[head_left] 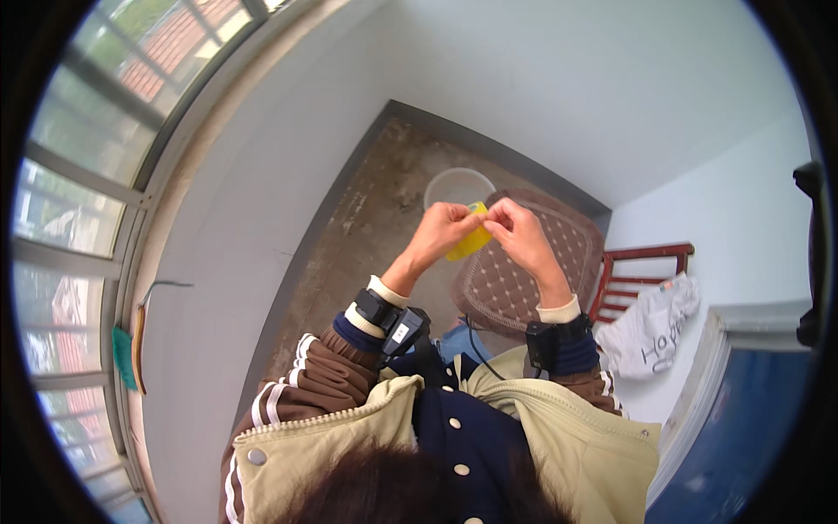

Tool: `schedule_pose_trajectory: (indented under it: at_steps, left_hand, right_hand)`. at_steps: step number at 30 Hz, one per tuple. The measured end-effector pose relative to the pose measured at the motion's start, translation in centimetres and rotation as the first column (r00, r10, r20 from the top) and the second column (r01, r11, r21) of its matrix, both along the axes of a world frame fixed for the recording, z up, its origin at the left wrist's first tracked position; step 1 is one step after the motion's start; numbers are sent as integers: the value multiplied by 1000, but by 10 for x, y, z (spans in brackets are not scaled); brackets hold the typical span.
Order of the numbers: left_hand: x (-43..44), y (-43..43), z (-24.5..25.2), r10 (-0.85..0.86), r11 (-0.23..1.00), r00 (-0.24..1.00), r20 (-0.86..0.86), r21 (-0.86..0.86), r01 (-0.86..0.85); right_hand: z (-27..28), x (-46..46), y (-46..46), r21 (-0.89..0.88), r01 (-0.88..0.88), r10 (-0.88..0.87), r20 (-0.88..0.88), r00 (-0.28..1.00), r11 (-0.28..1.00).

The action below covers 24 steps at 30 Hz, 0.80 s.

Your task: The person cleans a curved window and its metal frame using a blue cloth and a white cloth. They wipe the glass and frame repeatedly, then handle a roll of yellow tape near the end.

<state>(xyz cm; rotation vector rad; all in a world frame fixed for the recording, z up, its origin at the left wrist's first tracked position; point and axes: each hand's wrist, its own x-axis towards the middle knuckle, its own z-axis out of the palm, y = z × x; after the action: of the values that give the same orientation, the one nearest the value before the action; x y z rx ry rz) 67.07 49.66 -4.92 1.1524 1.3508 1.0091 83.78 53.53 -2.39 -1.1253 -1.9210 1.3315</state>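
Observation:
A bright yellow roll (473, 245), apparently adhesive tape, is held up in front of me over the floor. My left hand (445, 228) grips its left side, thumb pressed near the upper edge. The fingertips of my right hand (522, 230) are pinched together at the roll's right edge, close to the left thumb. Whether a loose end lies between those fingertips is too small to tell. My fingers cover part of the roll. Black devices are strapped around both wrists.
Beyond my hands, a whitish plastic basin (460, 177) stands on the concrete floor (353, 229) beside a brown patterned mat (510, 281). Right of it, a white cloth item (655, 334) with writing hangs by a red wooden chair (638, 278). A barred window (72, 216) lines the left; a blue door (740, 419) is lower right.

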Motion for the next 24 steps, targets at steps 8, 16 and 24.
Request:
schedule_pose_trajectory:
  at_steps: [8, 16, 24]
  left_hand:
    - [-75, -33, 14, 185, 981, 983, 8, 53, -185]
    - [-171, -86, 34, 307, 935, 919, 248, 99, -339]
    - [-246, -129, 31, 207, 866, 724, 658, 221, -449]
  right_hand:
    - [6, -79, 16, -272, -280, 239, -173, 955, 921]
    - [29, -176, 9, -532, -534, 283, -483, 829, 657]
    - [74, -252, -2, -539, -747, 152, -762, 629, 389]
